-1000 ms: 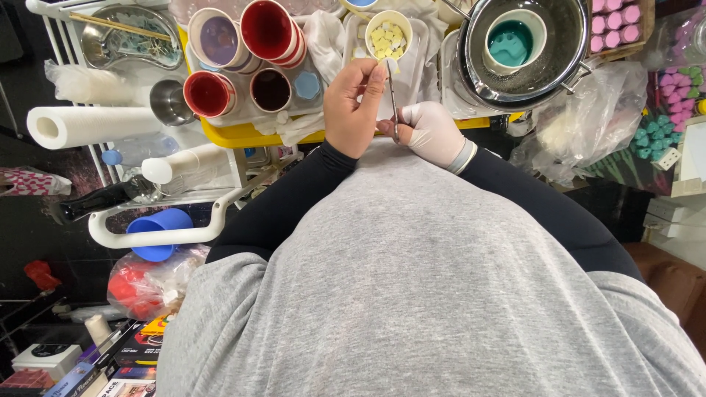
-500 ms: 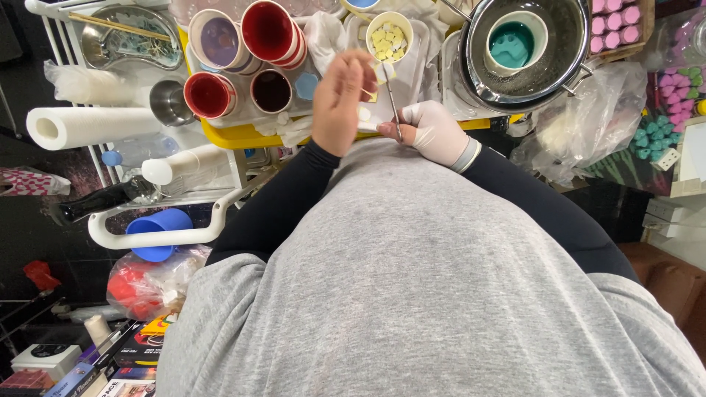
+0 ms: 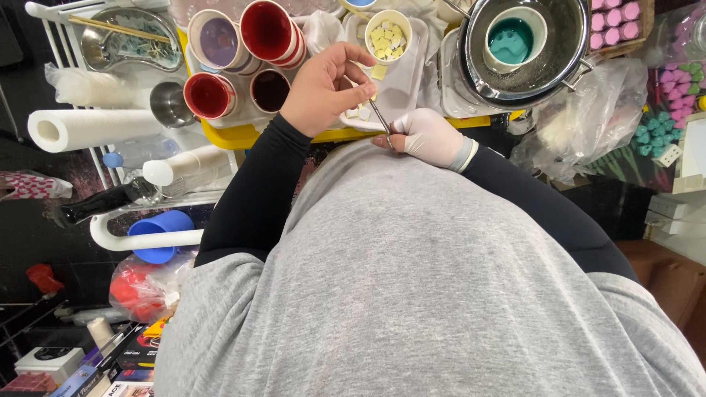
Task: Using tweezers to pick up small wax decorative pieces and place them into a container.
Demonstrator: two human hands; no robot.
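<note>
My bare left hand hovers over a white tray, thumb and forefinger pinched close together. Whether anything small sits between them is too small to tell. My right hand, in a white glove, grips a thin metal tool whose tip points up to the left fingertips. Small pale yellow pieces lie on the tray beside the tool. Just beyond stands a cup of yellow pieces.
Cups of red wax, purple wax and dark wax crowd a yellow tray at the left. A steel pot holds a teal cup. A paper towel roll, a blue cup and a plastic bag flank me.
My left hand has dropped down and left from the yellow cup, its fingers curling toward the tool tip. The tool has tilted, and my gloved right hand has stayed near my body.
</note>
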